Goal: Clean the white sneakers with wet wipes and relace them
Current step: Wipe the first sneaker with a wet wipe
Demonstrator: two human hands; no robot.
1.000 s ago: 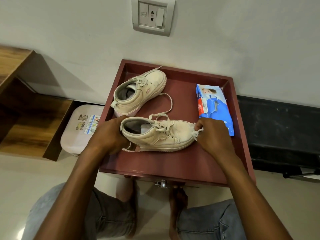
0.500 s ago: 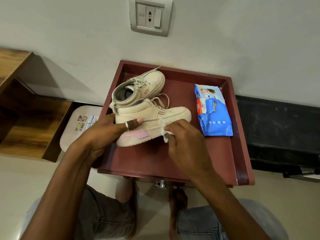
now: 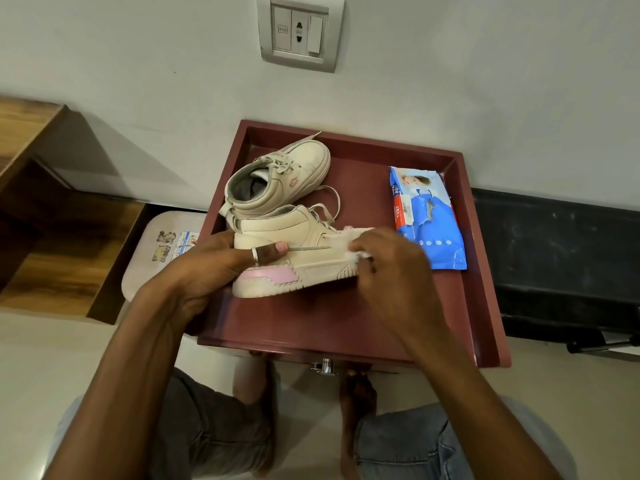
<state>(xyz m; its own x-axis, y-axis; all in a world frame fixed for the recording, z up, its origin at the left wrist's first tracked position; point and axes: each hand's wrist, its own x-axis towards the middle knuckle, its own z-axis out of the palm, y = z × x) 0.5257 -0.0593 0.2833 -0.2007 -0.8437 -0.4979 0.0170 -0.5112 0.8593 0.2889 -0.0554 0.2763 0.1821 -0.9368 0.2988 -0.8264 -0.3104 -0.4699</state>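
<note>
A cream sneaker with a pink sole patch (image 3: 304,258) is tipped on its side over the dark red tray (image 3: 346,320). My left hand (image 3: 221,268) grips its heel, thumb across the side. My right hand (image 3: 391,261) presses a white wet wipe (image 3: 356,254) against the sneaker's front part. The second sneaker (image 3: 280,178), still laced, stands upright behind it at the tray's back left. A blue pack of wet wipes (image 3: 429,220) lies flat at the tray's right side.
The tray sits against a white wall with a socket plate (image 3: 299,31). A pale plastic stool (image 3: 162,251) stands left of the tray, and wooden shelving (image 3: 52,230) lies further left. A dark ledge (image 3: 561,251) runs on the right. My knees are below the tray.
The near sneaker went from standing upright to being tipped on its side, sole toward me. My right hand moved from its toe to its side with the wipe.
</note>
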